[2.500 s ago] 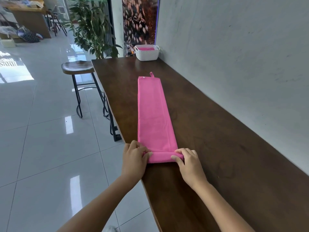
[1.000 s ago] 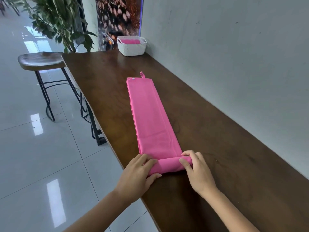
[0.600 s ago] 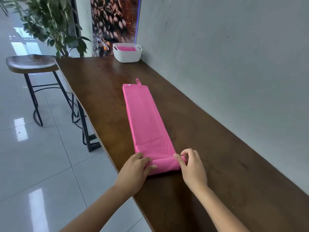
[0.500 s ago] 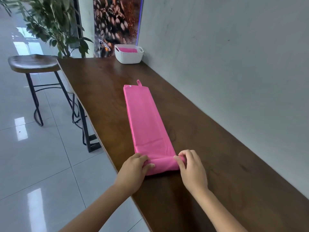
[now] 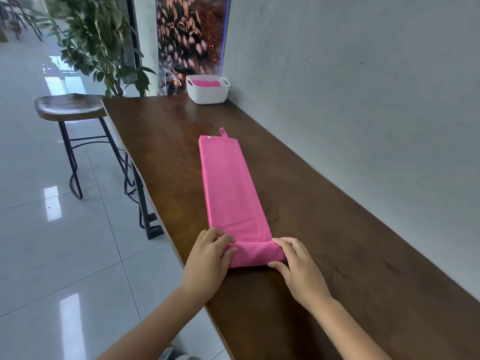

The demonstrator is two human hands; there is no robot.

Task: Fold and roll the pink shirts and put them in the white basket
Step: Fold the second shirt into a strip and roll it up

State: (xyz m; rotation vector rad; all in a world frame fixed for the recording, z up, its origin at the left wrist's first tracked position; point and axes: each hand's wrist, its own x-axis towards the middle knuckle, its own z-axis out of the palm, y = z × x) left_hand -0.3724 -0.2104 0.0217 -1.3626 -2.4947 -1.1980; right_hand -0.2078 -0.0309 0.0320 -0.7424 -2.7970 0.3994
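A pink shirt [image 5: 228,188], folded into a long narrow strip, lies lengthwise on the dark wooden table [image 5: 324,229]. Its near end is rolled into a short thick roll. My left hand [image 5: 209,258] grips the roll's left end, fingers curled over it. At the right end my right hand [image 5: 298,263] holds the roll with thumb below and fingers on top. A small loop sticks out at the strip's far end. The white basket [image 5: 207,92] stands at the table's far end by the wall, with pink cloth inside.
A grey wall [image 5: 363,100] runs along the table's right side. The table's left edge drops to a glossy tiled floor. A wooden stool [image 5: 70,107] stands at the far left corner, with a leafy plant [image 5: 98,42] behind it.
The roll at the near end has grown thicker and moved a little farther up the strip. Both hands stay on its ends. The camera view shifted.
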